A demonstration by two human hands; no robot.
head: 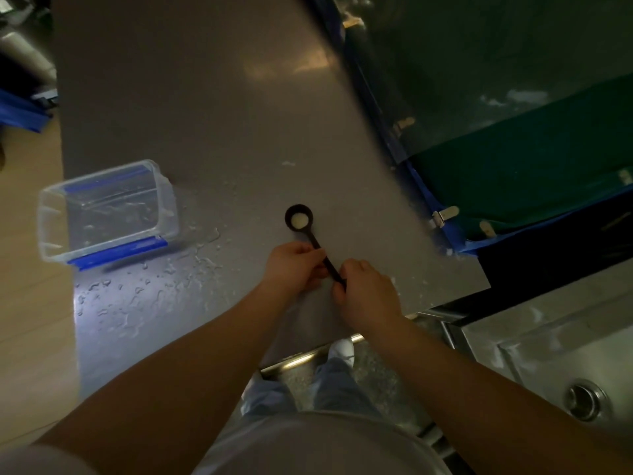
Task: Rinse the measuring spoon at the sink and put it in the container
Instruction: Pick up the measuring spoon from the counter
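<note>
Here the spoon (310, 240) lies on the grey worktop (212, 108), bowl pointing away from the person and a little to their left, handle running back toward them and to the right. A pale residue sits in the bowl, so the rinse looks not yet done. Both hands are on the handle: the left hand (294, 267) pinches its middle, fingers curled over it, and the right hand (368, 293) is closed round the near end. So the grip is already at the tail of the long axis, with the bowl at the far end, free of both hands.

The sink (555, 365) lies to the right and nearer the person, on the right hand's side; that hand seems the natural one to carry the spoon over. The container (106, 214) stands open on the worktop well to the left, with water drops scattered just beside it.
</note>
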